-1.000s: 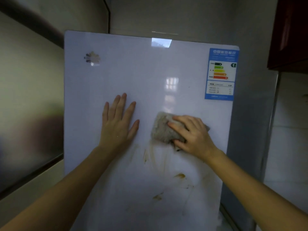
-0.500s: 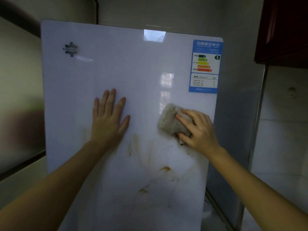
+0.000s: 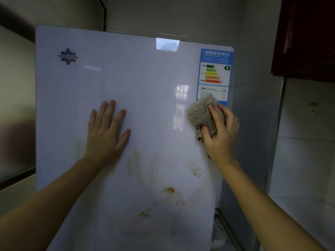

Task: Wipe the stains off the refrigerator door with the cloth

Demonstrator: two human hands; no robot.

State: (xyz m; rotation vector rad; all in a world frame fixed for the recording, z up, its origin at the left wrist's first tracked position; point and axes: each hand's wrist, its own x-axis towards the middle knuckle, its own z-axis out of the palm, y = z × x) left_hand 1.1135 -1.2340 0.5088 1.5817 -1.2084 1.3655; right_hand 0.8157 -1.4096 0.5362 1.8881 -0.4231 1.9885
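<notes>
cloth [image 3: 200, 115]: nubby grey, part hidden under right hand [image 3: 220, 132], grip curled round it | left hand [image 3: 107, 131]: fingers spread flat on glossy refrigerator door [image 3: 145, 84] | stains [image 3: 169, 190]: brownish, possibly smeared

Words we can read on the refrigerator door [image 3: 145, 87]
Near its top left corner we read a logo [image 3: 68, 56], KINGHOME; at the top right edge, an energy label [image 3: 215, 75] headed 中国能效标识, graded 1.
</notes>
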